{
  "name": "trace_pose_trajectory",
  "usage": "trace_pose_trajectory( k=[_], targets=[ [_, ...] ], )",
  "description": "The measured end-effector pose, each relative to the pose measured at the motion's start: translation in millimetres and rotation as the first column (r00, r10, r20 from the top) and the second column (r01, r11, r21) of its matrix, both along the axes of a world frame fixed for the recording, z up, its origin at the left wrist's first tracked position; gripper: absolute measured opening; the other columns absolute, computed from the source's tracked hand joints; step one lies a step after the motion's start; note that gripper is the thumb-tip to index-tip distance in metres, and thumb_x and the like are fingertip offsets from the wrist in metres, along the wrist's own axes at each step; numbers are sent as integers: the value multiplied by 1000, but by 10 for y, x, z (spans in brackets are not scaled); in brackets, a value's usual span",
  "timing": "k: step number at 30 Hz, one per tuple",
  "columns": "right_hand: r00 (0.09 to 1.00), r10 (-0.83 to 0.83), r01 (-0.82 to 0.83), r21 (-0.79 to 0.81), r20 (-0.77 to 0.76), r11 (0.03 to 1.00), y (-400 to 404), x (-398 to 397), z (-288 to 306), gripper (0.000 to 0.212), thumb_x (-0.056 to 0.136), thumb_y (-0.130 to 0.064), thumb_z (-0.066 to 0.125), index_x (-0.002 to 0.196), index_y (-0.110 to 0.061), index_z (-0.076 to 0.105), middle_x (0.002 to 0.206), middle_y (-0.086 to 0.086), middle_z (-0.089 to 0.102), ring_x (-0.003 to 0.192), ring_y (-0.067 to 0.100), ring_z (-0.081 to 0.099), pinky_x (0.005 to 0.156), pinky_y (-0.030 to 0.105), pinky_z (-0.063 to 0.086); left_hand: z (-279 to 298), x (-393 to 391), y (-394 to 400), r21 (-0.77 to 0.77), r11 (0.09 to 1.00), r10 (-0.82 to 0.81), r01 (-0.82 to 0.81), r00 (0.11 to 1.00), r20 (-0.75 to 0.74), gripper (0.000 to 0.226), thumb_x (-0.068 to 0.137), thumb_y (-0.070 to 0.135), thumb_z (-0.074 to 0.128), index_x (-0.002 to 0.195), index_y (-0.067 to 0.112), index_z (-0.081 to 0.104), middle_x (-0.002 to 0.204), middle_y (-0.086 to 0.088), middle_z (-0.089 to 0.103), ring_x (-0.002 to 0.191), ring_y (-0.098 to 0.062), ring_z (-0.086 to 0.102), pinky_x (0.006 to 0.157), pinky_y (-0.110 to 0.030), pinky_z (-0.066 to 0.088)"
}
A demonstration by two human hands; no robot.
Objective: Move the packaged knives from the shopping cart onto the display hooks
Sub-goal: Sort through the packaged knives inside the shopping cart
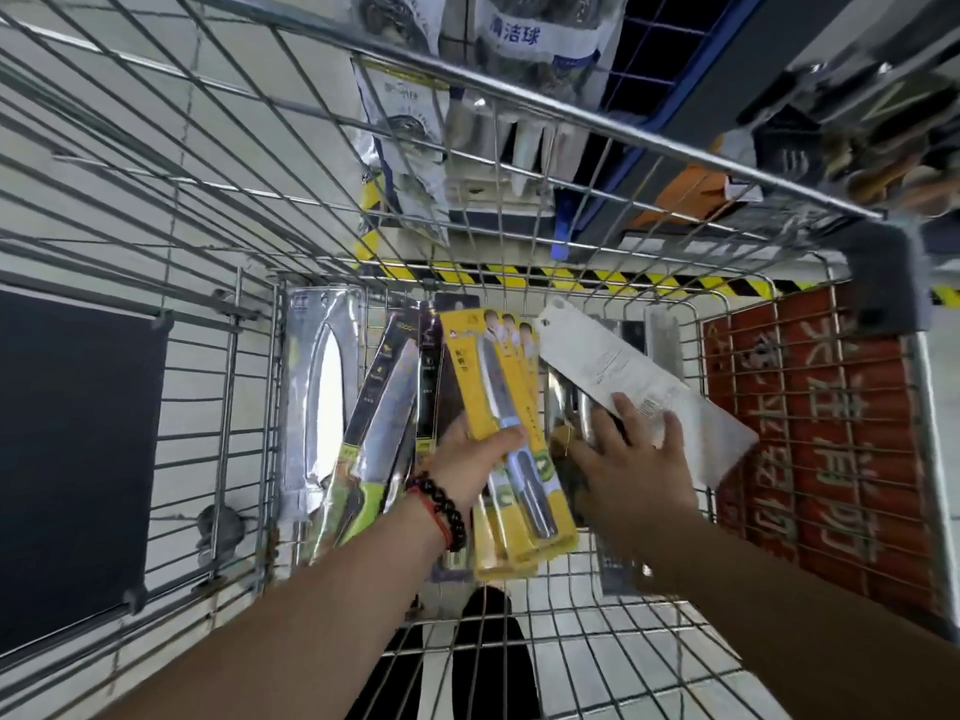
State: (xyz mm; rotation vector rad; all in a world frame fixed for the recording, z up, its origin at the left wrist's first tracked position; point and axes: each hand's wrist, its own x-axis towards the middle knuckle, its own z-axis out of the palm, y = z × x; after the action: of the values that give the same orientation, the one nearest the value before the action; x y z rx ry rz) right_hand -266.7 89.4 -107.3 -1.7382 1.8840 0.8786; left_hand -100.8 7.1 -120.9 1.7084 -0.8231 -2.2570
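I look down into a wire shopping cart (613, 129) holding several packaged knives. My left hand (475, 459), with a dark bead bracelet on the wrist, grips a stack of yellow knife packs (498, 387) around the middle. My right hand (634, 459) rests with spread fingers on a white-backed knife pack (613, 366) that lies face down, tilted toward the cart's right side. Further left in the cart lie green-handled knife packs (384, 433) and a clear pack with a large blade (322, 387). Display hooks are hidden from this view.
Beyond the cart's far wall hang packs of scouring balls (540, 33) on a shelf display. Yellow-black hazard tape (571, 277) runs along the floor. A red printed panel (821, 433) lines the cart's right side, a dark panel (72, 449) the left.
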Motion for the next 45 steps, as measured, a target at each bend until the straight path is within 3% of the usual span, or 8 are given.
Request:
trace_pose_trajectory(
  k=[6, 15, 19, 22, 28, 33, 40, 45],
  targets=[
    [994, -101, 104, -70, 46, 992, 45, -234, 51, 53, 85, -51, 44, 135, -32, 42, 159, 6, 20, 147, 27, 18, 112, 52, 20, -140, -283, 0, -10, 997, -76, 77, 996, 50, 83, 83, 30, 74, 148, 16, 25, 130, 10, 48, 123, -16, 43, 98, -31, 34],
    [974, -221, 225, -238, 44, 945, -18, -268, 130, 41, 82, -38, 56, 121, -24, 56, 147, 6, 39, 133, 28, 36, 100, 50, 31, -140, -270, 11, -331, 858, -190, 394, 841, 507, 102, 81, 23, 75, 153, 22, 3, 159, -1, 16, 144, -22, 23, 112, -31, 24],
    [926, -374, 371, -331, 58, 868, -185, -483, 177, 66, 83, -43, 62, 140, -25, 33, 150, 8, 33, 138, 30, 30, 106, 54, 30, -32, -306, 3, -398, 781, -220, 481, 809, 545, 85, 90, 24, 64, 153, 23, 8, 162, -1, -1, 146, -22, 17, 109, -24, 18],
    [852, -517, 523, -162, 79, 837, -275, -662, 142, 71, 83, -41, 67, 140, -22, 28, 131, 9, 51, 115, 33, 55, 91, 45, 45, 111, -342, 81, -479, 725, -233, 495, 831, 506, 49, 93, 17, 55, 140, 18, 41, 147, 0, 34, 131, -19, 40, 101, -16, 29],
    [804, -562, 594, -241, 193, 767, -109, -479, 403, 13, 92, -36, 52, 95, -24, 50, 74, -4, 60, 63, 21, 57, 54, 27, 43, 380, -639, 347, -4, 986, -168, 168, 986, -3, 33, 88, 44, 60, 115, 26, 61, 117, 2, 62, 99, -11, 57, 86, -27, 46],
    [870, -288, 406, -247, 401, 880, 231, 221, 787, 14, 85, -38, 50, 90, -26, 49, 72, -3, 62, 64, 23, 63, 53, 29, 43, 416, -796, 298, 358, 927, 154, -109, 983, -99, 73, 64, 61, 76, 122, 19, 60, 115, -8, 68, 95, -25, 67, 88, -42, 54],
    [428, -736, 879, -50, 525, 475, 217, 19, 171, 10, 89, -35, 59, 95, -27, 60, 78, -8, 66, 68, 11, 63, 67, 38, 57, 42, -186, 58, 102, 984, 134, -147, 983, 126, 38, 92, 27, 61, 126, 13, 56, 125, -16, 63, 111, -36, 61, 98, -54, 46],
    [737, -664, 676, -106, 128, 730, 164, 156, -238, 79, 75, -79, 49, 129, -22, 42, 128, 5, 42, 118, 26, 48, 95, 48, 47, 8, 54, -17, 60, 979, 193, -196, 979, 59, 45, 86, 25, 65, 129, 18, 53, 122, -7, 61, 109, -26, 59, 98, -45, 44]
  ],
)
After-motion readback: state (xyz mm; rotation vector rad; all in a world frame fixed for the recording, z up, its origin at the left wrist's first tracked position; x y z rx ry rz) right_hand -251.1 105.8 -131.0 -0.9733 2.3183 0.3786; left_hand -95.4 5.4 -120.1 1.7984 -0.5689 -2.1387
